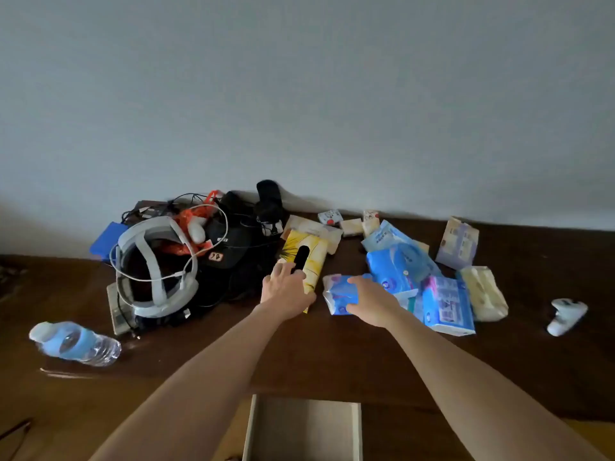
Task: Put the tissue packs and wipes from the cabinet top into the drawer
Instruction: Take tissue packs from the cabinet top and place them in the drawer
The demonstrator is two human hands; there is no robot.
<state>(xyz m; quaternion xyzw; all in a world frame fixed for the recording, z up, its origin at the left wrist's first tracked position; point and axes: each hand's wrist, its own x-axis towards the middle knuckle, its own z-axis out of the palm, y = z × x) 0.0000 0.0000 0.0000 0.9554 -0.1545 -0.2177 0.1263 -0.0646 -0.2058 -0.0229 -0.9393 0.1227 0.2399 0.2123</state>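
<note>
The right hand has its grip curled over a small blue-and-white tissue pack, fingers wrapping its far edge and pinching it against the dark wooden counter. The left hand lies just to that grip's left, fingers bent over the near end of a yellow tissue box, apparently grasping it, though the fingertips are partly hidden. The small pack should be light and soft, its glossy plastic film crinkly and somewhat slippery, so a hold across the short sides with the thumb underneath looks safest; squeezing will dent it without harm. The box is stiff card, light, best taken across its width. Beyond and to the right of the right grip lies a heap of larger blue wipes packs, pillowy and film-wrapped, with a cream pack and a pale lilac pack farther right; small cream packets sit near the wall. Below both grips, toward the person, the open drawer shows pale bare wood. Left of the left grip are tangled cables with a white headset, and a water bottle lies on its side.
</note>
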